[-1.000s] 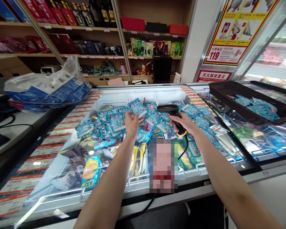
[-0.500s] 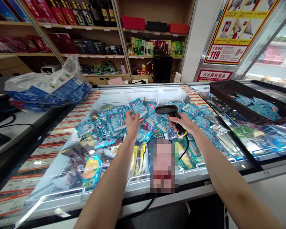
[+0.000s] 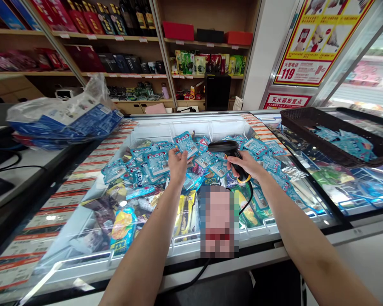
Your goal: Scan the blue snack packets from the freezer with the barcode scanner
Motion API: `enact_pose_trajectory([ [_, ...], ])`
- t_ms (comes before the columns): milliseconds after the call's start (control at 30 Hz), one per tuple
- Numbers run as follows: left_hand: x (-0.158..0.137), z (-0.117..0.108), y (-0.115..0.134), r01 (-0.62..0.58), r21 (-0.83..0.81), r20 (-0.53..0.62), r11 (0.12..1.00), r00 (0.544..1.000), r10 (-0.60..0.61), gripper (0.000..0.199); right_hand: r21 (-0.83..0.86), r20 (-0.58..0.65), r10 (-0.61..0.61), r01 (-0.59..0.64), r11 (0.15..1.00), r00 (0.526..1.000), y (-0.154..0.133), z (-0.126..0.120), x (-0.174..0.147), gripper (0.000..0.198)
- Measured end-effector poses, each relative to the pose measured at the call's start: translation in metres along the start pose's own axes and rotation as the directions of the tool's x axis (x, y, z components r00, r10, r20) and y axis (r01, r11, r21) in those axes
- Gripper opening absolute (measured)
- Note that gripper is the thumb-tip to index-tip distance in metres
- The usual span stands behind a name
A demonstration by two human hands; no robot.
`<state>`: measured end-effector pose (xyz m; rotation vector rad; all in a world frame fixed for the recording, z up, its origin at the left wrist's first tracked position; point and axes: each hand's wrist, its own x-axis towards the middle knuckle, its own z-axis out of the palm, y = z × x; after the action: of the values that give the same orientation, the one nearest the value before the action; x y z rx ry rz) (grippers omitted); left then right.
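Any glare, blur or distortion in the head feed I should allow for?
Head view: the scanner and the blue packet at the left grip look fairly sharp; head view: a pixelated block below them hides detail; head view: white glare on the price labels; head view: the far-right case looks washed out, the left shelf upright leans, perhaps lens distortion.

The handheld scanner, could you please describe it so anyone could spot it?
Find the glass-topped chest strewn with blue packets. Just right of the middle of that spread, the right hand grips the scanner. Unlike the flat packets, it is black, with yellow trim and a cable.
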<state>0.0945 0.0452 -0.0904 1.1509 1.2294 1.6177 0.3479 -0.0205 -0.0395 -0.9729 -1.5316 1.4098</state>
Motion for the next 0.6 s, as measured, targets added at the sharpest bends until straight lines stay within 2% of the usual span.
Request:
enact_pose_trajectory([
  [200, -0.001, 0.001, 0.002, -0.014, 0.04, -0.017, 0.999, 1.0, 0.015, 0.043, -0.002, -0.031, 0.004, -0.004, 1.0, 1.0, 0.0, 0.0, 0.001, 0.036],
  [367, 0.005, -0.005, 0.015, -0.168, 0.152, -0.025, 0.974, 0.985, 0.173, 0.035, 0.024, -0.056, -0.003, 0.005, 1.0, 0.998, 0.002, -0.001, 0.002, 0.033],
  [500, 0.011, -0.023, 0.024, -0.246, 0.421, -0.062, 0.873, 0.953, 0.298, 0.035, 0.052, -0.053, -0.002, 0.005, 0.999, 0.999, 0.005, -0.003, 0.003, 0.034],
  [600, 0.012, -0.035, 0.025, -0.29, 0.549, -0.059, 0.784, 0.922, 0.383, 0.037, 0.047, -0.069, 0.004, -0.001, 0.999, 0.998, 0.008, -0.004, 0.004, 0.037],
])
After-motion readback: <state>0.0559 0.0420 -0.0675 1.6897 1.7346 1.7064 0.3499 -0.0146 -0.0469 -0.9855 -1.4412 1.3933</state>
